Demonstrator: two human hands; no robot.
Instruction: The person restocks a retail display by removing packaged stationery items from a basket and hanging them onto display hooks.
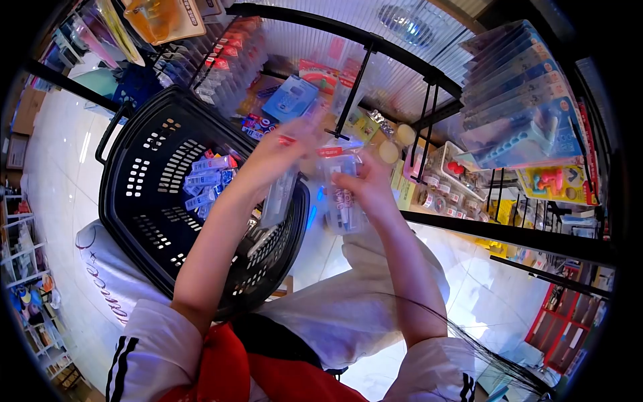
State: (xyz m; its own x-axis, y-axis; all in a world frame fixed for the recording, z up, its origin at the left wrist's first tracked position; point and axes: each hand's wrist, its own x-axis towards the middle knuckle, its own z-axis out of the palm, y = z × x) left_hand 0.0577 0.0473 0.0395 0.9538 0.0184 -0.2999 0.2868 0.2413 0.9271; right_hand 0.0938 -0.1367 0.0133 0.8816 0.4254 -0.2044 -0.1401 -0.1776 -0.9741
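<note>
My left hand (281, 151) is raised over the right edge of a black basket (140, 201), its fingers blurred by motion. Clear packets (278, 197) hang just below it, one with a red top. To its right, my right hand (365, 181) grips a clear packet (343, 208) with a red header and a pen-like item inside. Inside the basket lies a pile of small blue and white packages (207, 179), with some clear and grey packets partly hidden by my left forearm.
Black display rods (355, 87) stick out ahead. A blue box (290, 98) sits on the shelf behind my hands. Clear blue packs (526, 127) hang at the right, near a white bin (462, 173). Red-topped packs (231, 60) hang at the upper left.
</note>
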